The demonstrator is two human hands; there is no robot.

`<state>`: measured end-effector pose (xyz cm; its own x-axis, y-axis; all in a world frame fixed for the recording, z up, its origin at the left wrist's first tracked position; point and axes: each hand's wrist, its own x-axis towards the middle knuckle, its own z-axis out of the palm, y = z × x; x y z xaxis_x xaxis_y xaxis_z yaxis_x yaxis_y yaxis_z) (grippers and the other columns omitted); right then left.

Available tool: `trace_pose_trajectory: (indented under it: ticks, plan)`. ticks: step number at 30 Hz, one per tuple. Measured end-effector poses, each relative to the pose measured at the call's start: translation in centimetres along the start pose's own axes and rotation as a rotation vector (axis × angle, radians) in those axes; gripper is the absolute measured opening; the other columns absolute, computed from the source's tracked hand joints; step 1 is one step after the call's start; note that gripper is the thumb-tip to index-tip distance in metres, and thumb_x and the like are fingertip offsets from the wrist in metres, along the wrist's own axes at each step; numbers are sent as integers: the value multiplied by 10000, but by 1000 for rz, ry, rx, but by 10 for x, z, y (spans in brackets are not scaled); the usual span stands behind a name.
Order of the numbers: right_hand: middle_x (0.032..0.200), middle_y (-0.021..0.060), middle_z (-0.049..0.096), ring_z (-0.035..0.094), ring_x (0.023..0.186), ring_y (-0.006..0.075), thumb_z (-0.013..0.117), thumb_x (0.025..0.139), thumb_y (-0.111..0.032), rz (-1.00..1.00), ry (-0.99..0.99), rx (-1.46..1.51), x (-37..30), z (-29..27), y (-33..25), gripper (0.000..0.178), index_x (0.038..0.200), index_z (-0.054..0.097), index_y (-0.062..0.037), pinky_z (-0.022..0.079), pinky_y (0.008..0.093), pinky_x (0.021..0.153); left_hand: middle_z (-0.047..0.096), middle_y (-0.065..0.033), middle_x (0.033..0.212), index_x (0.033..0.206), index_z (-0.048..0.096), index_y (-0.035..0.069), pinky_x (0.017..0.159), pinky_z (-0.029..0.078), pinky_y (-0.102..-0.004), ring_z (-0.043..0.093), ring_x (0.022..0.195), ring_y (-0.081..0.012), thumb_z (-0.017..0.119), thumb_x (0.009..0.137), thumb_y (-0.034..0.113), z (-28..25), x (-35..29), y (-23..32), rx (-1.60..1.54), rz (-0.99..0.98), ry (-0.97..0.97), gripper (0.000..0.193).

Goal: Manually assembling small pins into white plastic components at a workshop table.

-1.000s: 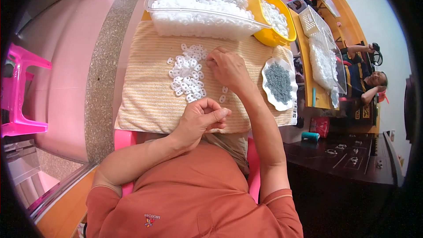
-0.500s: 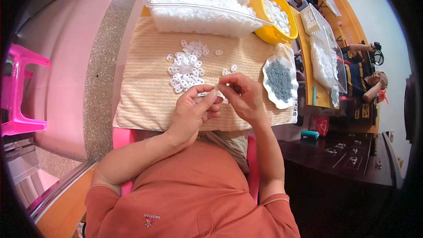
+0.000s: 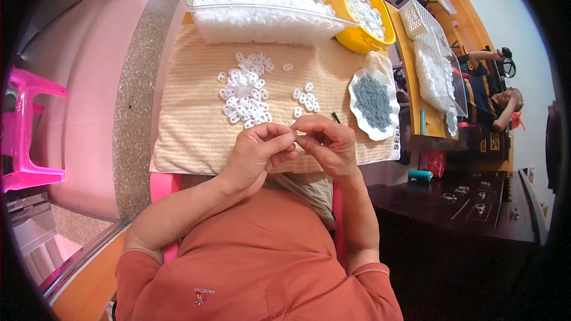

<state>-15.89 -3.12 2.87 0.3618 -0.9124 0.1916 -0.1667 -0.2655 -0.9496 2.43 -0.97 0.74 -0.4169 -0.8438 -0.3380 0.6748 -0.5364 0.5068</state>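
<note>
My left hand (image 3: pixel 262 150) and my right hand (image 3: pixel 329 144) meet fingertip to fingertip over the near part of a striped towel (image 3: pixel 189 137). Both are closed in a pinch, and whatever sits between the fingertips is too small and covered to make out. A short dark stick (image 3: pixel 336 117) pokes out just beyond my right hand; whether that hand grips it I cannot tell. Beyond my left hand lies a pile of small white oval two-holed pieces (image 3: pixel 245 92). A smaller group of the same pieces (image 3: pixel 307 99) lies beyond my right hand.
A scalloped white dish (image 3: pixel 355 106) of small grey bits (image 3: pixel 373 102) stands on the right. At the back are a clear bin (image 3: pixel 267 7) full of white pieces and a yellow bowl (image 3: pixel 351 40). A pink stool (image 3: pixel 24 125) stands left; another person (image 3: pixel 485 92) sits far right.
My hands have come closer together, the right one turning slightly. More white pieces and the dark stick now show beyond it. The whole view has shifted a little.
</note>
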Motion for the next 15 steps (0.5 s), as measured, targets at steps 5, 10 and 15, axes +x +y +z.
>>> trace_pose_trajectory:
  ticks: [5, 10, 15]
  plan:
    - [1064, 138, 623, 585, 779, 84, 634, 828, 98, 105, 90, 75, -3, -14, -5, 208, 1025, 631, 33, 491, 188, 616, 638, -34, 880, 1027, 599, 37, 739, 560, -266, 636, 768, -128, 650, 881, 64, -1, 1, 0, 20, 25, 15, 156]
    - [953, 52, 629, 538, 698, 53, 663, 821, 74, 124, 219, -85, -3, -34, -3, 159, 964, 641, 7, 450, 189, 596, 647, -57, 884, 1067, 598, 28, 738, 562, -269, 644, 782, -144, 647, 878, 46, 4, 1, 6, 16, 64, 36, 196]
    - [855, 19, 626, 524, 668, 29, 679, 810, 59, 118, 94, -416, -3, -33, -1, 138, 921, 649, -16, 413, 188, 561, 654, -70, 888, 1084, 603, 18, 759, 568, -280, 654, 801, -154, 637, 884, 36, 1, 2, 4, 17, 46, 45, 204]
